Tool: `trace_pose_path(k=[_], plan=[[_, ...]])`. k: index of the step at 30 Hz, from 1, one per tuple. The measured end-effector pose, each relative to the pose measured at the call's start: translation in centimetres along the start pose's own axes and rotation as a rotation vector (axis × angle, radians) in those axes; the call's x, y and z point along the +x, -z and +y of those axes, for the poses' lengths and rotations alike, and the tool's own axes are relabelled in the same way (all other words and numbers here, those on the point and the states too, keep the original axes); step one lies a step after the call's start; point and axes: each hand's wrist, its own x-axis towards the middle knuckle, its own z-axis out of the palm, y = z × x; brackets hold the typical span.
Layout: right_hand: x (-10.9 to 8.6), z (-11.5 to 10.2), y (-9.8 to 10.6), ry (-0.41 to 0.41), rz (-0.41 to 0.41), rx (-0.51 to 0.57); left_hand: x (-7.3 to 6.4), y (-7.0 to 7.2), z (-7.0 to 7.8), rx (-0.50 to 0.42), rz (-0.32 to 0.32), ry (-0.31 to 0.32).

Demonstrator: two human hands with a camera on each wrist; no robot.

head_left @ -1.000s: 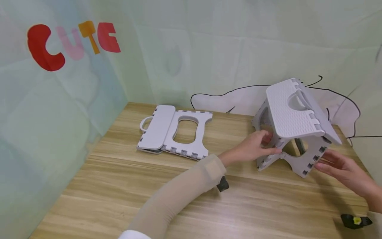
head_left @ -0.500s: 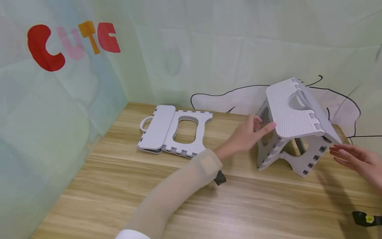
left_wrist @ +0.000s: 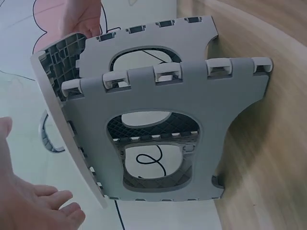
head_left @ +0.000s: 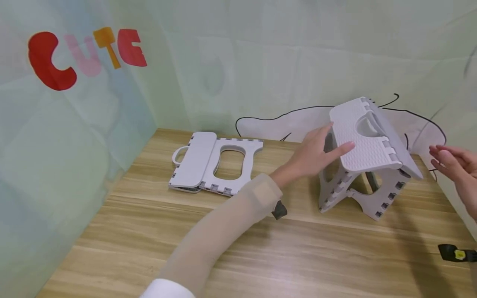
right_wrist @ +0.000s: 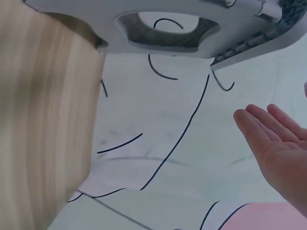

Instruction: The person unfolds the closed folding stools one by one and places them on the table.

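White plastic folding stool (head_left: 361, 153) with peaked top, standing on wood-grain table (head_left: 335, 256), left hand (head_left: 312, 154) spread beside it, right hand (head_left: 460, 167) straight-fingered, apart

A pointy-topped white stool (head_left: 365, 156) stands on the counter (head_left: 328, 260) at the right. The left grip (head_left: 313, 153) is right by its top; the right grip (head_left: 461, 176) is at the right edge. A flat stool (head_left: 203, 159) lies left of the middle.
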Motion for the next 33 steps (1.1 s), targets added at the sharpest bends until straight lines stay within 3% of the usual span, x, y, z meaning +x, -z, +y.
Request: trace_pose_path(k=[7, 19, 24, 33], plan=[[1.9, -2.9, -1.2, 0.011, -0.125, -0.146, 1.2, -0.3, 1.7, 0.112, -0.067, 0.016], [5.5, -5.2, -3.8, 0.109, -0.358, -0.082, 3.8, -2.2, 2.7, 0.330, -0.109, 0.105], [5.8, -4.7, -3.8, 0.086, -0.394, -0.085, 4.4, -3.0, 3.0, 0.424, -0.120, 0.103], [5.6, -3.9, -3.3, 0.082, -0.402, -0.108, 5.0, -4.1, 3.5, 0.496, -0.139, 0.152]])
